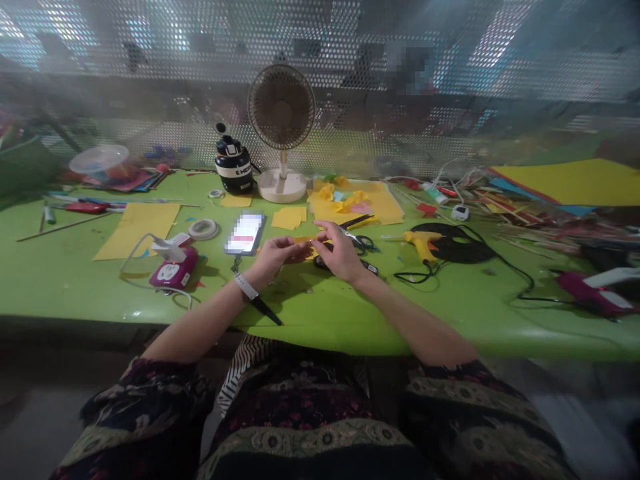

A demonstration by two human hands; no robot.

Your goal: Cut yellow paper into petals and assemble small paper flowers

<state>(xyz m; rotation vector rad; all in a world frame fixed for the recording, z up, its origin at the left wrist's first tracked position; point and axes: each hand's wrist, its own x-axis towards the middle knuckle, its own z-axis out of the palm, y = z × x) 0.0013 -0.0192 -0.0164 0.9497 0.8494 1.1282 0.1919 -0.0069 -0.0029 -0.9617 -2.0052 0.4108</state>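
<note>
Between my two hands, just above the green table, is a small piece of yellow-orange paper [304,239]. My left hand [280,257] pinches it from the left, fingers closed. From the right, the closed fingertips of my right hand [336,251] grip its other end. Part of the paper is hidden behind the fingers. Black-handled scissors [364,243] lie beside my right hand. Beyond the hands is a small stack of yellow paper squares [289,217]. Left of them rests a lit phone [245,233].
A white fan [282,185] and a dark bottle [234,168] stand at the back. A yellow glue gun [424,244] with a black cord lies to the right. Purple power sockets [173,270] and a tape roll [203,229] are on the left. Thin sticks [540,220] pile up far right.
</note>
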